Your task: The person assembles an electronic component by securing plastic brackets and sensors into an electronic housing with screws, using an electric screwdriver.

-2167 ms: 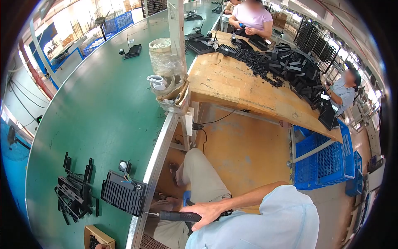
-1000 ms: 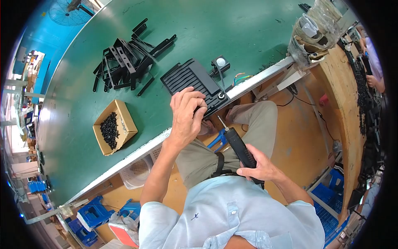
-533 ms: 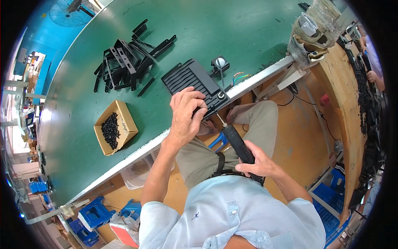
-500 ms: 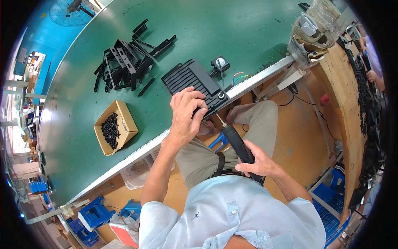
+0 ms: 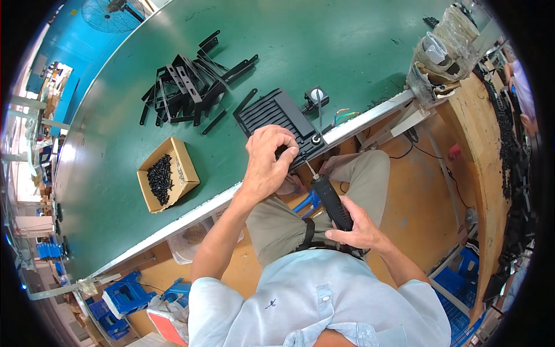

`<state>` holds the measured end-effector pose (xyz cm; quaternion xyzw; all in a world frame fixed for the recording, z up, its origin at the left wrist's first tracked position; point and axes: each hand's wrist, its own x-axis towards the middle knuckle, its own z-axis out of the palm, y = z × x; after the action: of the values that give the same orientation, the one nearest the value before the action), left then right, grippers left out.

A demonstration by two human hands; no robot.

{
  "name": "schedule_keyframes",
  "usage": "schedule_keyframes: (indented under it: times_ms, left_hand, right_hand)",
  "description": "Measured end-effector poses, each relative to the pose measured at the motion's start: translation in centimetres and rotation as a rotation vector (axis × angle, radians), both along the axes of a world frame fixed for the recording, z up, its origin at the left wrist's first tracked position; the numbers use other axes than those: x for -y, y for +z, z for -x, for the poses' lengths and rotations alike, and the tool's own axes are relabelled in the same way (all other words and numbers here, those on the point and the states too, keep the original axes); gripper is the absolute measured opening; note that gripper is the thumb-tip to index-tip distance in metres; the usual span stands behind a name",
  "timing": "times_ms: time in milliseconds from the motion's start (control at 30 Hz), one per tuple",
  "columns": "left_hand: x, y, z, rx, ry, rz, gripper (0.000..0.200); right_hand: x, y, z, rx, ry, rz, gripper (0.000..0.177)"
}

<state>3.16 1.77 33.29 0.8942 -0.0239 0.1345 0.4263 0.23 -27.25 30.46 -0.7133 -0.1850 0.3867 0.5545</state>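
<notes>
A black finned floodlight (image 5: 273, 114) lies at the table's near edge, with a small sensor head (image 5: 316, 96) on its far right side and a cable looping to its near corner. My left hand (image 5: 267, 159) is on its near left part, fingers curled and thumb bent in, gripping it there; the fingertips are partly hidden. Wrapped around a black electric screwdriver (image 5: 330, 199), my right hand (image 5: 359, 226) holds the tool below the table edge. Its thin bit points up at the near edge of the floodlight, close to my left thumb.
Black metal brackets (image 5: 186, 87) are heaped on the green table (image 5: 324, 40). An open cardboard box (image 5: 186, 168) of dark screws stands to the left. Coloured wire ends (image 5: 345, 115) lie by the table's edge. Plastic-wrapped containers (image 5: 433, 58) stand at the right corner; another person's hand (image 5: 528, 124) shows far right.
The camera view has shifted slightly, so the table items appear a little to the right. My left hand stays at the floodlight and the screwdriver bit remains at its near edge.
</notes>
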Motion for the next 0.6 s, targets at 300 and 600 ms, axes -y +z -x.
schedule_keyframes:
  times_ms: [300,600]
  left_hand:
    - [0.21,0.62,0.18,-0.072,0.0,0.042,0.009]
    - [-0.09,0.71,0.44,-0.079,-0.043,0.099,0.011]
  right_hand:
    - [0.01,-0.4,0.04,0.02,-0.002,-0.045,0.079]
    - [-0.22,0.08,0.39,-0.094,-0.006,-0.077,0.074]
